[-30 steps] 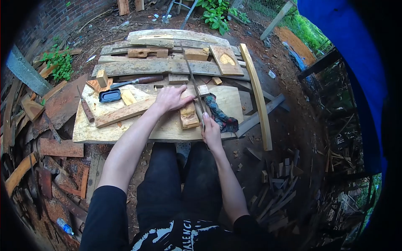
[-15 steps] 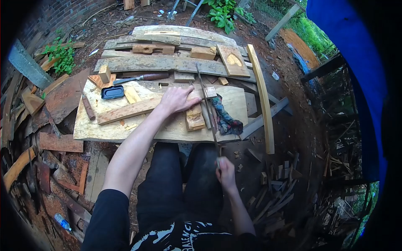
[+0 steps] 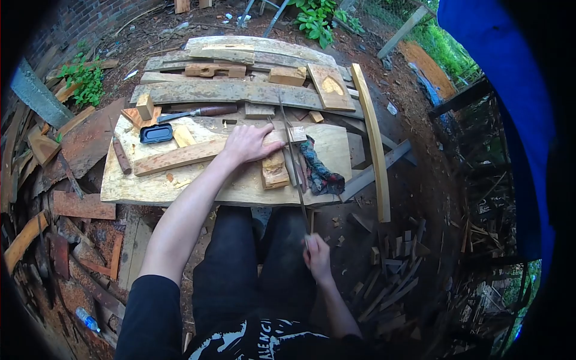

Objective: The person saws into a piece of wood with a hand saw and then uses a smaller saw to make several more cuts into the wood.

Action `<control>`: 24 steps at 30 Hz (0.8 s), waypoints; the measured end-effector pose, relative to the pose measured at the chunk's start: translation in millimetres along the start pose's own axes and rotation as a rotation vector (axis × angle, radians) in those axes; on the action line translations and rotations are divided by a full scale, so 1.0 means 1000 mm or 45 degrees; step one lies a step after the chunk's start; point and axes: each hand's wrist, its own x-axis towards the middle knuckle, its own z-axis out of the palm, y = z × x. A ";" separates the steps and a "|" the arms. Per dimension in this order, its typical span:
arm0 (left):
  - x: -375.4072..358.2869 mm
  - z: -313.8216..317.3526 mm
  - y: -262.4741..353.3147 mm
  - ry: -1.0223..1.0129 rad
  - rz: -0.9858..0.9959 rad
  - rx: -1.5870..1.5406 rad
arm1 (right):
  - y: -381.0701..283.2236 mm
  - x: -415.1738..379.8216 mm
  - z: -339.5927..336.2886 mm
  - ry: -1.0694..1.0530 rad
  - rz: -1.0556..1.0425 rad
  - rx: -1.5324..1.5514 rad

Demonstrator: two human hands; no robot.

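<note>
My left hand (image 3: 245, 144) presses down on a long wooden strip (image 3: 180, 158), fingers over its top and thumb toward the saw. My right hand (image 3: 317, 259) is closed around the near end of a handsaw (image 3: 302, 195). Its narrow blade crosses the strip just right of my left hand, leaving a short end (image 3: 297, 134) beyond it. A notched wood block (image 3: 275, 171) lies just below my left hand. Beside the blade is a crumpled dark patterned cloth (image 3: 323, 171). The teeth and the depth of any cut are too small to make out.
On the thick bench slab (image 3: 144, 191) are a black plastic tray (image 3: 156, 133), a chisel (image 3: 210, 111) and another wooden-handled tool (image 3: 122, 156). Behind lies a board with a heart shape (image 3: 331, 87). A long batten (image 3: 373, 144) flanks the right side. Wood scraps (image 3: 396, 276) litter the ground.
My right hand has drawn the saw slightly down toward my body. My left hand keeps its place on the strip. The whole view has shifted a little.
</note>
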 end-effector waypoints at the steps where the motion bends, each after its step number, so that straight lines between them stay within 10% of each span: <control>1: 0.000 -0.002 0.001 -0.011 0.006 -0.023 | 0.008 -0.024 -0.004 0.038 0.026 0.012; 19: 0.001 -0.011 0.003 -0.086 -0.028 -0.024 | -0.020 -0.036 -0.002 0.083 0.097 0.012; 24: 0.000 -0.007 0.003 -0.072 -0.002 -0.013 | -0.026 0.050 0.024 0.113 -0.239 -0.184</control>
